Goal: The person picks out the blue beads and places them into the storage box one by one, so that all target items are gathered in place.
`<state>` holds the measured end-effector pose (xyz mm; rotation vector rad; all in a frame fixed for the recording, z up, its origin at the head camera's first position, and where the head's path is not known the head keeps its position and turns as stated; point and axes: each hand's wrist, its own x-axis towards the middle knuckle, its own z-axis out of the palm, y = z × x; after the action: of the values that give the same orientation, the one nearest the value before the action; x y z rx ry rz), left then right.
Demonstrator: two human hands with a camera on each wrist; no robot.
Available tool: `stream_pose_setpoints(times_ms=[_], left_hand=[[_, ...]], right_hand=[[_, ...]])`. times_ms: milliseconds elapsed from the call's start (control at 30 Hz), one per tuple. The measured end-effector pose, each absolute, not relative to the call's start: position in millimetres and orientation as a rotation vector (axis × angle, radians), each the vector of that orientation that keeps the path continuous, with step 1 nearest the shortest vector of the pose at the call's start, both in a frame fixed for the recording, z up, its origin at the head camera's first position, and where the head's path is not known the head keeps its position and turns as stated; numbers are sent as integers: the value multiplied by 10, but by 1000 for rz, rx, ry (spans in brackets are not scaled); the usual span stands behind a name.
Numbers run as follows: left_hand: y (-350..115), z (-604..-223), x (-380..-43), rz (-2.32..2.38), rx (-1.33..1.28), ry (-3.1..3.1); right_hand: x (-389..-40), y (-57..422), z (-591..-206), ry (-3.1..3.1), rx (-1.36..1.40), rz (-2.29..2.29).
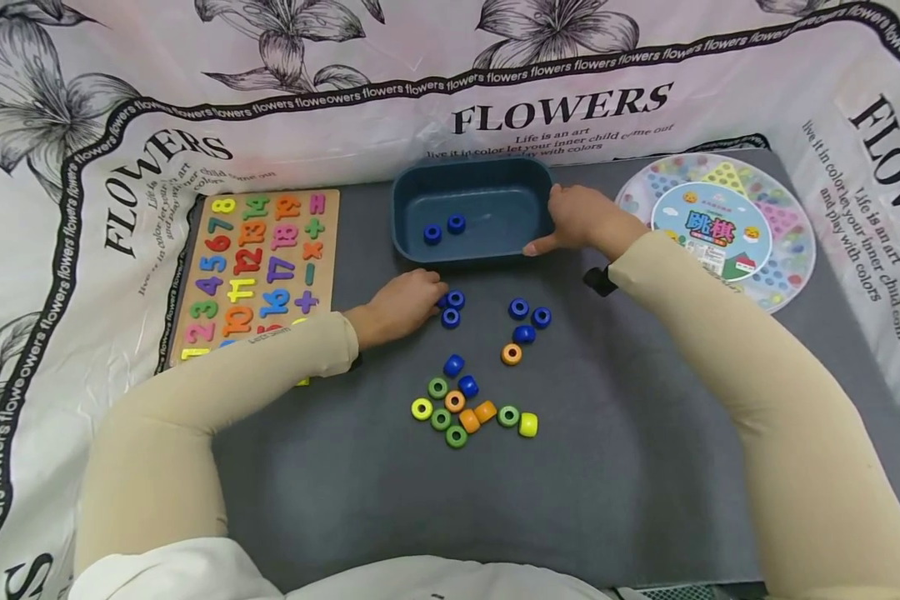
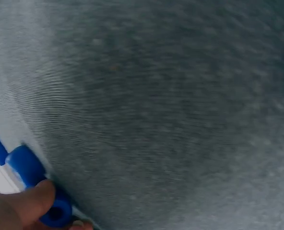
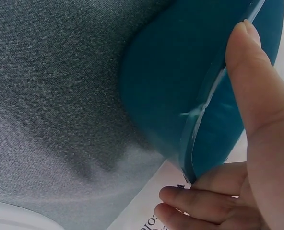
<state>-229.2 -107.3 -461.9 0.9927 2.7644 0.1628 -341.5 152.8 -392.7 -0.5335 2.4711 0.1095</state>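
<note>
Head view: the right hand (image 1: 581, 221) grips a bin (image 1: 502, 225) by its rim, seemingly to steady it, while the left hand (image 1: 403, 305) pinches a blue bead (image 2: 59, 209) just in front; two blue beads (image 1: 432, 234) lie inside.

Gray table (image 1: 390, 508): I can slide across the lower middle.
Beads (image 1: 468, 386): bumps in the middle; a gap lets me between the blue ones.
Blue box (image 1: 476, 260): its wall stops me, upper middle.
Number board (image 1: 258, 275): in my way, left.
</note>
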Motion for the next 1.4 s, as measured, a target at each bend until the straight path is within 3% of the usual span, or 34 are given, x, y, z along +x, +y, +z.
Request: stream_pose_setpoints(times_ms=[233,433,633,800,1400], left_hand=[[-997,-4053,-2366,352,1092,2790],[-861,-3589,-2810,584,998,2791],[-733,-3832,-3378,571,785,2693],[-565,-4092,-3621,518,722,2606],[-428,-4231,-3689,264,526,2562]], right_hand=[[-3421,1514,-3910,2457,-560,123],[-3422,1449,-3914,2459,-567,151],[-3410,1402,-3926,2461,-577,136],[-3383,1480,-3921,2480,-573,130],[-3358,1577,-3889,2496,-552,86]])
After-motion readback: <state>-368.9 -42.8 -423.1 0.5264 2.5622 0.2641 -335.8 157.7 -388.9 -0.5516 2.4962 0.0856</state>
